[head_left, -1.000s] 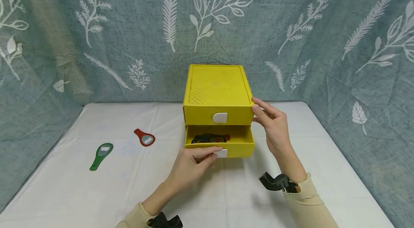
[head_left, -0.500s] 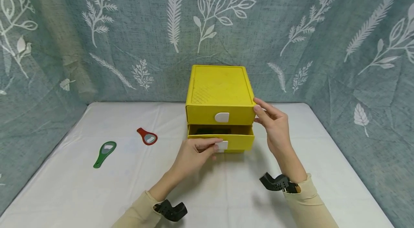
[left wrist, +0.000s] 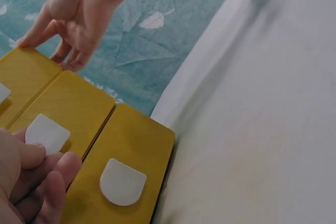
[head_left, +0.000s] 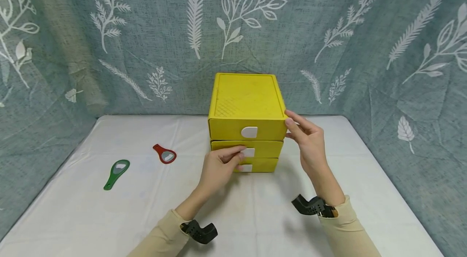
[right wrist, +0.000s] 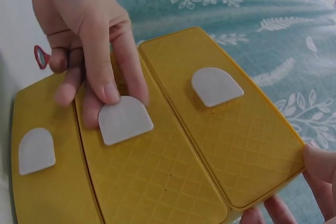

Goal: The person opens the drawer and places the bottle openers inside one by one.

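A yellow three-drawer box (head_left: pixel 248 95) stands upright near the back of the table, all its drawers pushed in. My left hand (head_left: pixel 216 169) pinches the white pull tab (right wrist: pixel 125 120) of the middle drawer (head_left: pixel 267 149) between thumb and fingers. At the box's upper right front corner, my right hand (head_left: pixel 309 140) grips the edge, thumb at the front and a finger along the top. The bottom drawer (left wrist: pixel 137 132) and its tab (left wrist: pixel 123 182) show beside the left fingers in the left wrist view. What lies inside the drawers is hidden.
To the left on the white cloth (head_left: pixel 153 208) lie a red bottle opener (head_left: pixel 165 154) and a green bottle opener (head_left: pixel 116 174). A grey-green curtain (head_left: pixel 146 38) with white leaf prints hangs right behind the box and down both sides.
The bottom drawer, open with dark and red items inside, got pushed in. My left hand moved up to the middle drawer, which went from partly out to shut. The right hand stayed put.
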The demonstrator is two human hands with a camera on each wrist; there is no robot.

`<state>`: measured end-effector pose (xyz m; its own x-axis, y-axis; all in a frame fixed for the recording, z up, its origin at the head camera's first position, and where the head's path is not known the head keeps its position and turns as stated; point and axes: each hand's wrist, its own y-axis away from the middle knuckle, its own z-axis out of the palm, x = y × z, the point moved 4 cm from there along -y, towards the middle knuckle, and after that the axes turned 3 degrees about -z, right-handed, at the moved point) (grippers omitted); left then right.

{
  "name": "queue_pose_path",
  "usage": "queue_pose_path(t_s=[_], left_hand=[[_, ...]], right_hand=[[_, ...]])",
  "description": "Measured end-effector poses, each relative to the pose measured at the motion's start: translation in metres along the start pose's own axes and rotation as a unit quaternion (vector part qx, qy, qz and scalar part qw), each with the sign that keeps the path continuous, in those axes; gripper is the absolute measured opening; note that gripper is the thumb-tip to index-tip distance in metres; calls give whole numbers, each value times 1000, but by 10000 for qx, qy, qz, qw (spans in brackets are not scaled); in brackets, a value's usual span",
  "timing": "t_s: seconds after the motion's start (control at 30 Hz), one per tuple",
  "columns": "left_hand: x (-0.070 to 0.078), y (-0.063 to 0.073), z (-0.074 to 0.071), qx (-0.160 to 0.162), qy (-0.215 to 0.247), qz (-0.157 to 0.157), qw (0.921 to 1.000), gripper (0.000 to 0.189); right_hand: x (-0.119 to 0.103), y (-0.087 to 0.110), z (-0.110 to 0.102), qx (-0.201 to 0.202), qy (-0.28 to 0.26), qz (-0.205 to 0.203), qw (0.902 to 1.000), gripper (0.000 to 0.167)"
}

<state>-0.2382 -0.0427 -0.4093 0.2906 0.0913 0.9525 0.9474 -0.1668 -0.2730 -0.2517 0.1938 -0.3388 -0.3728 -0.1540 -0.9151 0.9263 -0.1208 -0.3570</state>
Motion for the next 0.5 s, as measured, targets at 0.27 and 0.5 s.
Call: queue_pose_path(t_s=[0.27,0.5], left_hand=[[17,13,-1,214,214,-443,9986,19],[-19,12,-1,467,180,-771,9958,16]], right_hand=[[1,0,-1,20,4,-38,10000,36],[1,0,-1,26,-27,-35,10000,36]])
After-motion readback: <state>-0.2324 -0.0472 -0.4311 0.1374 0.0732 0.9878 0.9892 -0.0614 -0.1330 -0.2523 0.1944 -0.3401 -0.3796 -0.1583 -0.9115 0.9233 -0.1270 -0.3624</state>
